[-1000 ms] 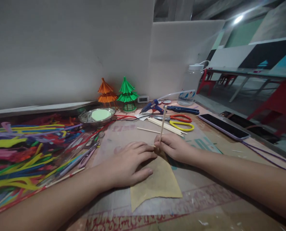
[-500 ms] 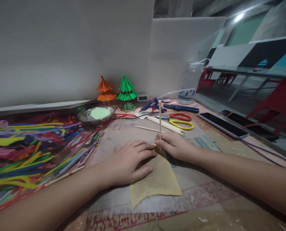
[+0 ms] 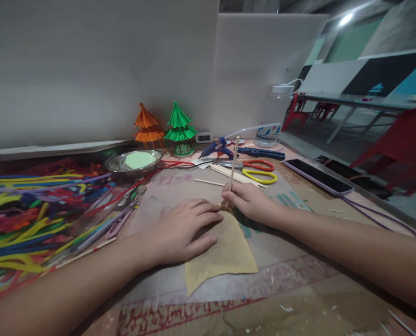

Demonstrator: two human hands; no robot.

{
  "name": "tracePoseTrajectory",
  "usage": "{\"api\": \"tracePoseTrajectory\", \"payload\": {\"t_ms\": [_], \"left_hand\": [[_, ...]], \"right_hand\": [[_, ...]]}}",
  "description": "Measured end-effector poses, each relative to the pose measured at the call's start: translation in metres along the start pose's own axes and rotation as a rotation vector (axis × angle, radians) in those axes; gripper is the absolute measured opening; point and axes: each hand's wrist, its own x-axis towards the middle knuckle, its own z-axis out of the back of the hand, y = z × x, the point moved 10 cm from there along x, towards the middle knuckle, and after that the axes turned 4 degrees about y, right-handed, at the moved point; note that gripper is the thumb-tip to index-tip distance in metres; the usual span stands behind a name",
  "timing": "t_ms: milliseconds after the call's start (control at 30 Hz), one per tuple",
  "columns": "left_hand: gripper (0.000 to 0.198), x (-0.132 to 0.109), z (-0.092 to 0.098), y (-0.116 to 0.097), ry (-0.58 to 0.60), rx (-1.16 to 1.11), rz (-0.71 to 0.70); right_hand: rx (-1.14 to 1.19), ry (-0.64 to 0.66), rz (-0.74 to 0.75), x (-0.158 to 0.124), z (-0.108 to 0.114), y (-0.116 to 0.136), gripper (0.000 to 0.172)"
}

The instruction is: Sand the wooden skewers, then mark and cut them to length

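Nearest, at the lower centre of the frame, a tan sheet, probably sandpaper, lies flat on the table, its near edge curving unevenly up from a sharp lower-left corner. Left of it, the left hand rests palm down across the sheet's left side, fingers spread and unclenched. At the centre, the right hand pinches a slim, pale wooden stick that stands almost upright, tipped slightly right; its lower end is hidden, so contact with the sheet cannot be told. The step in hand seems to be smoothing that end, and the move appears to call for a firm pinch and a well-pinned sheet. Beyond lie loose pale sticks, scissors and a blue glue gun; farthest, left of the upper centre, stand orange and green tiered paper-like models.
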Motion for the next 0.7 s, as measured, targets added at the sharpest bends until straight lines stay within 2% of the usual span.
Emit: {"api": "tracePoseTrajectory", "payload": {"t_ms": [67, 167, 233, 367, 467, 533, 633, 700], "left_hand": [[0.044, 0.000, -0.001, 0.000, -0.003, -0.005, -0.006], [0.045, 0.000, -0.002, 0.001, 0.003, -0.012, -0.003], [0.046, 0.000, -0.003, 0.003, 0.009, -0.012, 0.005], [0.045, 0.000, -0.004, 0.004, 0.014, -0.012, 0.008], [0.045, 0.000, -0.006, 0.003, 0.021, 0.008, 0.017], [0.052, 0.000, -0.002, 0.008, -0.007, 0.042, 0.087], [0.068, -0.004, 0.008, 0.024, -0.044, 0.077, 0.266], [0.071, -0.009, 0.012, 0.034, -0.045, 0.013, 0.359]], "right_hand": [[0.280, -0.017, -0.080, 0.001, 0.002, -0.013, 0.031], [0.750, 0.033, -0.157, 0.003, -0.006, -0.021, 0.034], [0.901, 0.049, -0.204, 0.003, -0.009, -0.022, 0.031], [0.991, 0.039, -0.303, 0.001, -0.011, -0.026, 0.033], [1.025, 0.049, -0.293, 0.002, -0.013, -0.024, 0.036], [1.012, 0.030, -0.253, 0.002, -0.010, -0.024, 0.034], [0.937, -0.067, -0.196, 0.003, 0.003, -0.028, 0.028], [0.903, -0.111, -0.180, 0.003, 0.008, -0.032, 0.029]]}}
